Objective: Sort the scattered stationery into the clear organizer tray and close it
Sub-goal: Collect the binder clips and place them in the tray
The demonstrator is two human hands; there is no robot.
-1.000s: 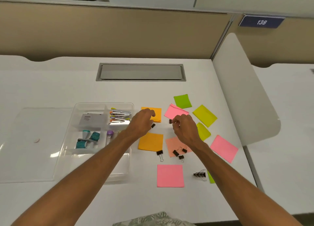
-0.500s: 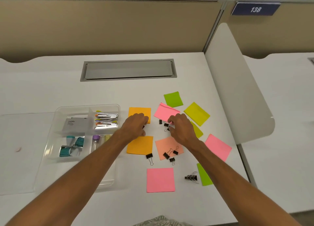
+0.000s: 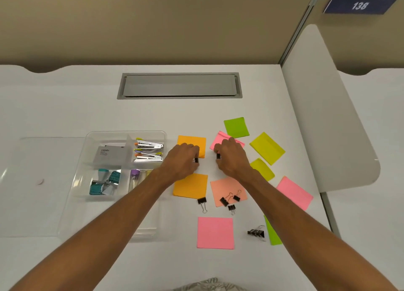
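Head cam: L hand pinches a small black binder clip w/ curled fingers, at the near edge of the upper orange sticky note. R hand pinches a second black clip beside the pink note. Both hands sit close together, just right of the clear organizer tray. The tray is open, w/ its clear lid flat on the desk to its left. Tray compartments hold staplers, a grey box & teal bits. Loose clips lie on the salmon note; one bigger clip lies near the green note.
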